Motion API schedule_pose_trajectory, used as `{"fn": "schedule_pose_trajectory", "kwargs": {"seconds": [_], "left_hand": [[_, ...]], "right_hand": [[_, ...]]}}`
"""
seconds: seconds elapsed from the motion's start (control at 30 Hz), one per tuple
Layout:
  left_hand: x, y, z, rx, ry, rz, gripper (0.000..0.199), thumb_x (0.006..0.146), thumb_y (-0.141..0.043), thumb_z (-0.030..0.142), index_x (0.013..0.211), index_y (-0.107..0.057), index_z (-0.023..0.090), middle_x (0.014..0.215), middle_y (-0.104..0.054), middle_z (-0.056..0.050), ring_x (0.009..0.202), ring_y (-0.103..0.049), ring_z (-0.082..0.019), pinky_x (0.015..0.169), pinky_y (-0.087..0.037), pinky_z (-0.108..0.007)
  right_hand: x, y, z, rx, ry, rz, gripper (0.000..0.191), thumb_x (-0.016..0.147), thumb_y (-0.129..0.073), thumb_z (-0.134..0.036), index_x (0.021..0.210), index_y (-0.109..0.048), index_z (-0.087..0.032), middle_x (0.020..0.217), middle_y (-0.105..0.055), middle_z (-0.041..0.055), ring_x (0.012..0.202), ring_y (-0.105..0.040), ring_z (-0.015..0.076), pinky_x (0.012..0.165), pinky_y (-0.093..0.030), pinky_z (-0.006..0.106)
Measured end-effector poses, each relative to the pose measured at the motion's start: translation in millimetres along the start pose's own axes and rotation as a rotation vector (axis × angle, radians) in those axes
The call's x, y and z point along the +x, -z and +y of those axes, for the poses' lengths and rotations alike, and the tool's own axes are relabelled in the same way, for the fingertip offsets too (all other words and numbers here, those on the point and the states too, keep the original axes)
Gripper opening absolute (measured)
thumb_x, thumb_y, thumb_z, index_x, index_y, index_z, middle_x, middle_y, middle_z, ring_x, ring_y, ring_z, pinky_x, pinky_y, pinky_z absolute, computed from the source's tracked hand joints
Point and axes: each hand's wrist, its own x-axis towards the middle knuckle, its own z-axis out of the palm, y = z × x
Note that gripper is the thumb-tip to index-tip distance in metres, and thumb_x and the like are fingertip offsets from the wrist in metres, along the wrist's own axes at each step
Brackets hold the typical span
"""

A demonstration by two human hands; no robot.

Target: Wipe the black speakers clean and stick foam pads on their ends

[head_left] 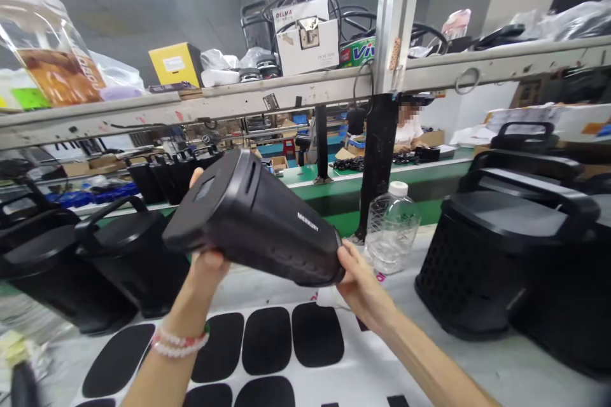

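Note:
Between my two hands a black speaker marked MERKURY is held up, tilted on its side above the bench. My left hand grips its wider left end, the thumb below and a fingertip showing at the far edge. The narrower right end rests in the fingers of my right hand. Beneath lies a white sheet with several rounded black pads on it. A bracelet of pale beads circles my left wrist.
Black speakers with handles stand at the left and right. A clear plastic bottle stands behind my right hand, near a dark post. A cluttered shelf crosses above. Beyond the bench, a person sits working.

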Motion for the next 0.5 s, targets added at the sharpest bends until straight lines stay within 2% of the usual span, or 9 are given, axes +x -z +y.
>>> {"fn": "schedule_pose_trajectory", "kwargs": {"seconds": [0.1, 0.17, 0.23, 0.3, 0.37, 0.43, 0.5], "left_hand": [[20.8, 16.2, 15.8, 0.005, 0.091, -0.115, 0.082, 0.044, -0.092, 0.042, 0.120, -0.065, 0.027, 0.110, -0.074, -0.008, 0.116, -0.062, -0.040, 0.097, -0.054, -0.053], [24.9, 29.9, 18.2, 0.018, 0.243, -0.224, 0.084, 0.042, -0.094, 0.022, 0.121, -0.063, 0.027, 0.105, -0.075, -0.009, 0.107, -0.067, -0.039, 0.092, -0.057, -0.053], [20.3, 40.9, 10.8, -0.031, 0.405, -0.273, 0.082, 0.044, -0.094, 0.021, 0.120, -0.063, 0.027, 0.106, -0.075, -0.010, 0.104, -0.069, -0.038, 0.088, -0.058, -0.054], [10.4, 46.0, -5.5, -0.110, 0.552, -0.167, 0.074, 0.048, -0.093, 0.037, 0.116, -0.066, 0.023, 0.108, -0.075, -0.013, 0.102, -0.070, -0.038, 0.086, -0.058, -0.054], [-1.3, 45.0, -27.7, -0.135, 0.650, 0.051, 0.062, 0.057, -0.087, 0.046, 0.110, -0.068, 0.020, 0.104, -0.075, -0.014, 0.097, -0.072, -0.035, 0.086, -0.058, -0.049], [-12.4, 40.6, -51.4, -0.095, 0.657, 0.237, 0.044, 0.066, -0.083, 0.035, 0.105, -0.069, 0.020, 0.095, -0.077, -0.008, 0.090, -0.074, -0.026, 0.084, -0.058, -0.036], [-22.4, 36.4, -71.9, -0.078, 0.636, 0.317, 0.035, 0.072, -0.078, 0.026, 0.105, -0.069, 0.023, 0.092, -0.077, -0.003, 0.084, -0.074, -0.019, 0.080, -0.057, -0.025]], "right_hand": [[18.4, 10.1, -4.9, -0.085, 0.104, 0.119, 0.054, 0.071, -0.074, -0.061, 0.102, -0.045, -0.028, 0.098, -0.064, -0.0003, 0.091, -0.065, 0.0181, 0.082, -0.053, 0.032], [28.1, 21.1, -7.0, -0.188, 0.169, 0.192, 0.059, 0.066, -0.078, -0.058, 0.102, -0.044, -0.027, 0.095, -0.060, -0.0025, 0.087, -0.061, 0.0153, 0.080, -0.051, 0.029], [35.9, 31.4, -6.3, -0.313, 0.215, 0.230, 0.060, 0.063, -0.081, -0.056, 0.101, -0.045, -0.026, 0.091, -0.056, -0.0039, 0.082, -0.058, 0.0141, 0.077, -0.049, 0.027], [41.9, 38.3, -2.3, -0.445, 0.234, 0.220, 0.059, 0.063, -0.080, -0.057, 0.099, -0.045, -0.025, 0.088, -0.055, -0.0032, 0.078, -0.058, 0.0152, 0.074, -0.050, 0.029], [45.4, 41.9, 3.1, -0.577, 0.244, 0.187, 0.058, 0.065, -0.076, -0.061, 0.098, -0.046, -0.024, 0.095, -0.059, 0.0006, 0.081, -0.061, 0.0175, 0.074, -0.052, 0.031], [44.5, 44.5, 5.7, -0.726, 0.250, 0.147, 0.055, 0.066, -0.071, -0.062, 0.099, -0.048, -0.024, 0.109, -0.061, 0.0061, 0.089, -0.064, 0.0205, 0.079, -0.054, 0.034], [37.2, 48.7, 3.8, -0.906, 0.242, 0.110, 0.048, 0.068, -0.068, -0.058, 0.100, -0.054, -0.024, 0.118, -0.063, 0.0102, 0.096, -0.066, 0.0249, 0.085, -0.053, 0.039]]}}
